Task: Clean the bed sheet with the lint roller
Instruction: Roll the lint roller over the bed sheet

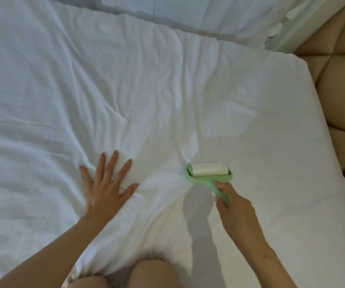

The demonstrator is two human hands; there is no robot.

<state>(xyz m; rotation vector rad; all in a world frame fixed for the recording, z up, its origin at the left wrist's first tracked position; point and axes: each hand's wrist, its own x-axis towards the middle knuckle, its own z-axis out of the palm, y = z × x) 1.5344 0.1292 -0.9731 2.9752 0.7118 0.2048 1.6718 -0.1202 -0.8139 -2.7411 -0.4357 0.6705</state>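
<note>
Single view: head-worn wide-angle camera above bed, facing forward and steeply down. Bed sheet [167, 90] fills most of frame, close, within arm's reach. Forearms enter from bottom edge; left hand [105, 183] and right hand [236, 206] in lower half. Knees [152, 273] at bottom centre. Padded beige panel [343, 96] along right edge.

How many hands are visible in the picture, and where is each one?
2. The left hand presses flat on the bed sheet, fingers spread. The right hand grips the green handle of the lint roller, further right on the sheet. None seems hidden.
</note>
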